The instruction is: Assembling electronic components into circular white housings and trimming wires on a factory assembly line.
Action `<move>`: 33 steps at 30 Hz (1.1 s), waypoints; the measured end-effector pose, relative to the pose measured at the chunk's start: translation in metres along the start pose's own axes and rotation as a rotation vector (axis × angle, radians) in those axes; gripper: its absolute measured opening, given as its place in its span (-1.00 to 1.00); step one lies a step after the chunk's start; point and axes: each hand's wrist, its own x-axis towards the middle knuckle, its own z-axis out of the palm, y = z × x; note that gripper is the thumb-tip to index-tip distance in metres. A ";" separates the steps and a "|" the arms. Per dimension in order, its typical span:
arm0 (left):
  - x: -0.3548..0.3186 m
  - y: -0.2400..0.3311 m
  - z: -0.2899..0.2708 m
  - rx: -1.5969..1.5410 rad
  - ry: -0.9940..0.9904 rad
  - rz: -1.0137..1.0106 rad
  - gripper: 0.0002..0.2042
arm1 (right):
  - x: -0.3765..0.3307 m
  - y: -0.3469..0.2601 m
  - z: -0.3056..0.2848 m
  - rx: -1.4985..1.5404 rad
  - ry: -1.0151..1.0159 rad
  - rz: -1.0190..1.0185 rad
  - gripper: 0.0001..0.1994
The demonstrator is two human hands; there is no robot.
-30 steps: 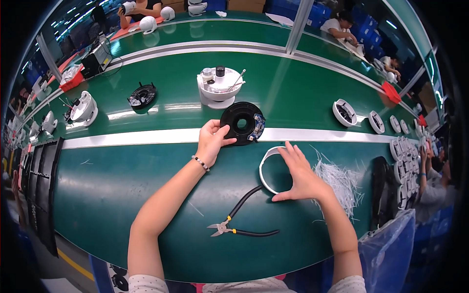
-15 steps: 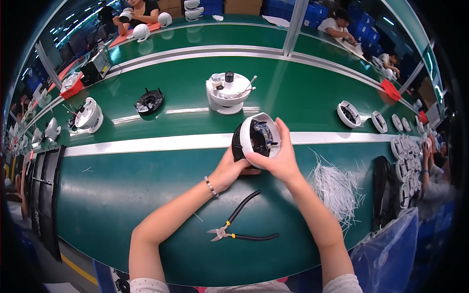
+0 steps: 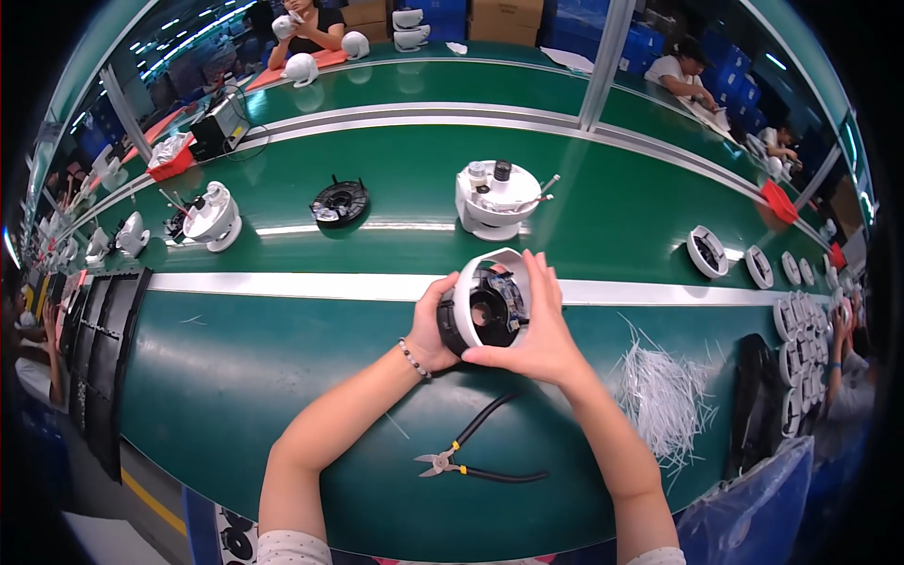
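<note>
Both hands have lifted the round black part point(image 3: 478, 315) and its white ring point(image 3: 468, 282) together off the green belt point(image 3: 282, 377) since a second ago; left hand point(image 3: 431, 328) and right hand point(image 3: 535, 325) each clasp the pair, held near centre. One pair of black-handled cutters point(image 3: 471, 457) lies near, one heap of white ties point(image 3: 664, 395) right

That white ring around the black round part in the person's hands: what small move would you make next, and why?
Probably press the white ring down evenly onto the black round part. Both hands, left hand and right hand, hold the pair tilted above the green table, and the ring looks only partly seated, with the black rim showing at the left.
</note>
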 end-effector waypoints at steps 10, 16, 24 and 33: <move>-0.007 0.011 -0.014 0.016 -0.061 0.005 -0.40 | 0.010 0.004 0.006 0.161 -0.085 -0.167 0.19; -0.012 0.016 -0.020 0.099 -0.028 0.054 -0.42 | 0.014 0.003 0.019 0.330 -0.108 -0.088 0.17; -0.018 0.019 -0.019 0.141 0.033 0.124 -0.43 | 0.007 -0.027 0.030 0.042 0.018 -0.155 0.15; -0.023 0.026 -0.023 0.096 0.002 0.070 -0.25 | 0.011 -0.031 0.043 -0.055 0.029 -0.212 0.18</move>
